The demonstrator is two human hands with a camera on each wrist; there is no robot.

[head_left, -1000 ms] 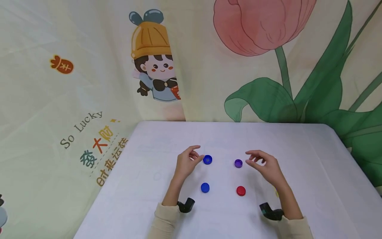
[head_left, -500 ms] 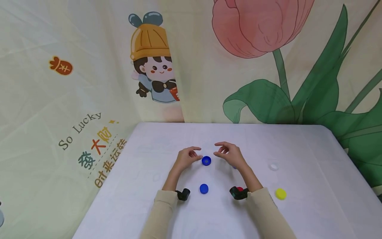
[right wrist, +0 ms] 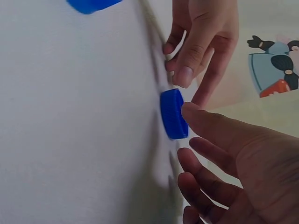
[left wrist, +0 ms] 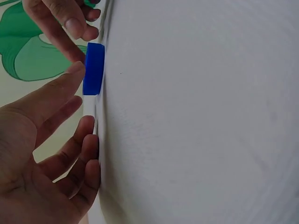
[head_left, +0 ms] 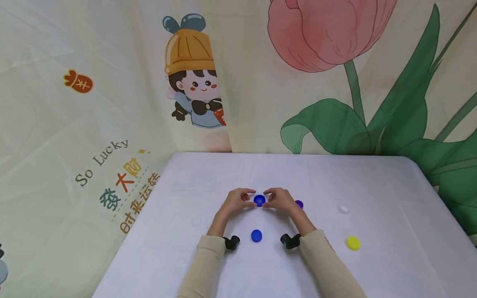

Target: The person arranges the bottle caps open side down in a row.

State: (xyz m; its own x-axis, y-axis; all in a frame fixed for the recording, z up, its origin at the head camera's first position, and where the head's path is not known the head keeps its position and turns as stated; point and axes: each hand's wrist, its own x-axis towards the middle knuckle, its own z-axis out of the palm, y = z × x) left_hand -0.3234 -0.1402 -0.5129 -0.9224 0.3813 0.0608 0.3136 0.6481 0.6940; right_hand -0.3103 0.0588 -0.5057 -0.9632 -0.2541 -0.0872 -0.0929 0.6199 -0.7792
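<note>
A blue bottle cap (head_left: 259,200) lies on the white table, hollow side up, between my two hands. My left hand (head_left: 235,201) is at its left side, thumb and index finger apart; in the left wrist view the thumb tip overlaps the edge of the cap (left wrist: 94,70). From the right side my right hand (head_left: 281,200) comes up to the same cap, its thumb (right wrist: 201,116) at the rim in the right wrist view. Whether either hand touches the cap I cannot tell. A second blue cap (head_left: 256,236) sits nearer to me, smooth side up.
A purple cap (head_left: 299,204) shows beside my right wrist, partly hidden. Farther right lie a clear white cap (head_left: 344,208) and a yellow cap (head_left: 352,243). A printed cloth (head_left: 253,103) hangs behind the table's back edge. Black wrist cameras (head_left: 232,243) sit on both wrists.
My right hand has moved left from beside the purple cap to the far blue cap. The left hand has shifted slightly around that cap. The red cap is now hidden by the right arm.
</note>
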